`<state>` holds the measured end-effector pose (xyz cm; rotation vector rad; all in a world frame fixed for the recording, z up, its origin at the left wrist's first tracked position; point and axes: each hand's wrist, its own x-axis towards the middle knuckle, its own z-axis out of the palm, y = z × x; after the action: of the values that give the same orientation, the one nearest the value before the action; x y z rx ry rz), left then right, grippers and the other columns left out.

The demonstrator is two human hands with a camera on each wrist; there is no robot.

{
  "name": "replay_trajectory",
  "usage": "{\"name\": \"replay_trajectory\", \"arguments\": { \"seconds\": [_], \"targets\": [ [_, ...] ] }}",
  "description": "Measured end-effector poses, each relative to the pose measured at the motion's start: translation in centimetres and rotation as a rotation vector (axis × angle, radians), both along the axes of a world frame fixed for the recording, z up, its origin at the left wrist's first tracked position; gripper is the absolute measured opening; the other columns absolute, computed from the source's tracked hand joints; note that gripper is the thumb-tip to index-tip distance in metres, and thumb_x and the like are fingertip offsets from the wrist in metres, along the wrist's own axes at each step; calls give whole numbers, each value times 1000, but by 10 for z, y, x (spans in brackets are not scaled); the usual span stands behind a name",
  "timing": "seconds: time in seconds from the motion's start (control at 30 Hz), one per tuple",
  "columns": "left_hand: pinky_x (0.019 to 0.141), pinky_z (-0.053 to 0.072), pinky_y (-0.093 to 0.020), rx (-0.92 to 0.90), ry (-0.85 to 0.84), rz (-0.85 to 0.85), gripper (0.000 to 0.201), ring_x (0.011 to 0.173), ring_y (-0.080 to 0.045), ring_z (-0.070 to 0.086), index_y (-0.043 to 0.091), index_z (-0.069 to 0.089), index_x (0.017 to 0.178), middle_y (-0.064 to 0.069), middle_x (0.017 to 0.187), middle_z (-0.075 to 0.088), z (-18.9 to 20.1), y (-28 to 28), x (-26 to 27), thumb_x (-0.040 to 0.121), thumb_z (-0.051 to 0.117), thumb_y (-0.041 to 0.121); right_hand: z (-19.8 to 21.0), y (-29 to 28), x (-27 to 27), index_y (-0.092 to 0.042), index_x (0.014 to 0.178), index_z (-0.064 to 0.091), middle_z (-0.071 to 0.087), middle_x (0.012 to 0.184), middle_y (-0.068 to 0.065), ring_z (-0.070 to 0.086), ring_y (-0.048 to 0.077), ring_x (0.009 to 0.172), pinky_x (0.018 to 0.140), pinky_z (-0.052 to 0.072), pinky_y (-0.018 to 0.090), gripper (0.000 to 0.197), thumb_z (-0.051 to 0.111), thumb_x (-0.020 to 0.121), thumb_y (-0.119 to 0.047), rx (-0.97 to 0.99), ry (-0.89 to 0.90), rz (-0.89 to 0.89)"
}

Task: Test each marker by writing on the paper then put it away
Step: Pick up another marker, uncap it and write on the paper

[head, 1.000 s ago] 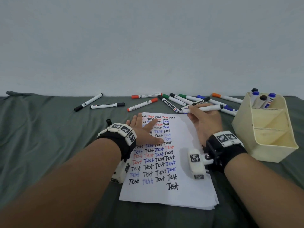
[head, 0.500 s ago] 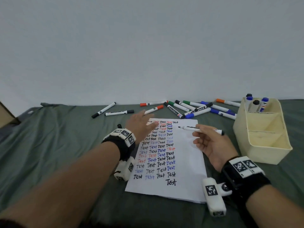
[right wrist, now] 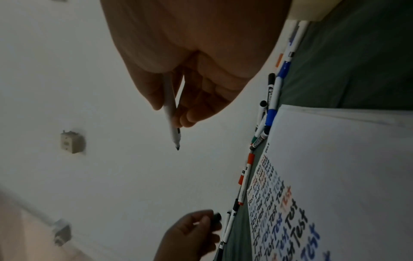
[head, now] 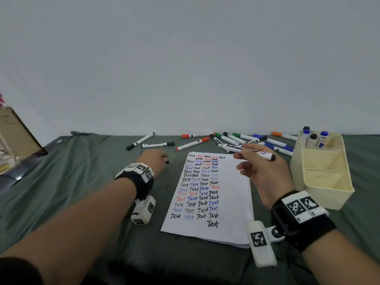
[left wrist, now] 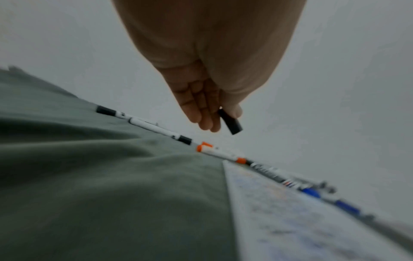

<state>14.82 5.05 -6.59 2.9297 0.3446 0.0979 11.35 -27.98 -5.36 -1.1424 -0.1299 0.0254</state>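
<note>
My right hand [head: 245, 159] pinches an uncapped white marker [head: 249, 151] with a black end, held level above the top right of the paper [head: 230, 202], tip pointing left. The right wrist view shows the marker [right wrist: 170, 109] between thumb and fingers, its bare black tip free. My left hand [head: 160, 158] hovers over the cloth left of the paper and pinches the black cap [head: 167, 161], seen clearly as the cap [left wrist: 230, 121] in the left wrist view. The sheet carries rows of "Test" in black, blue and red.
Loose markers [head: 242, 138] lie along the wall behind the paper, two black ones [head: 158, 144] further left. A cream organizer [head: 322, 182] at the right holds several markers [head: 313, 138] in its back compartment. A cardboard box [head: 12, 130] sits at the far left. Green cloth [head: 82, 182] covers the surface.
My right hand lifted a marker from the pile and drew it back over the paper. My left hand left the sheet, pulled the cap off and moved left with it.
</note>
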Motion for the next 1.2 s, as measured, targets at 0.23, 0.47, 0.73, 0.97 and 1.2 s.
{"name": "replay_trajectory", "arguments": {
  "seconds": [0.23,0.47,0.73,0.97,1.2],
  "targets": [
    [75,56,-28,-677,-333,-211,12,78,-14,70,29,70,95,5,83,76,36,-58,-19,97,60,22,12,-1,-8,-23,101,78,77,95,14,68,23,73,61,55,27,22,77,80,-27,-75,-115,0],
    [74,58,-29,-786,-332,-360,16,74,-10,71,28,68,97,7,84,77,60,-104,-30,99,57,17,17,-6,-10,-20,101,77,77,95,17,68,23,71,60,54,27,21,76,81,-25,-41,-137,14],
    [69,56,-24,-743,-342,-458,22,69,-7,66,29,68,93,8,78,74,70,-130,-38,99,54,13,17,-8,-8,-9,105,75,76,95,23,69,25,70,59,54,27,25,76,82,-19,49,-123,0],
    [68,53,-35,-618,-339,-443,19,65,-15,60,30,65,89,13,71,69,78,-135,-37,98,54,17,13,-6,-9,-13,103,75,76,95,22,70,28,73,60,54,28,17,74,87,-16,29,-159,14],
    [79,53,-37,-392,-75,-493,39,88,-11,66,30,49,133,7,97,72,42,-122,-21,100,47,51,27,-10,-3,-24,87,74,70,68,-5,59,8,57,50,47,22,15,74,79,-37,-369,-268,-172]
  ]
}}
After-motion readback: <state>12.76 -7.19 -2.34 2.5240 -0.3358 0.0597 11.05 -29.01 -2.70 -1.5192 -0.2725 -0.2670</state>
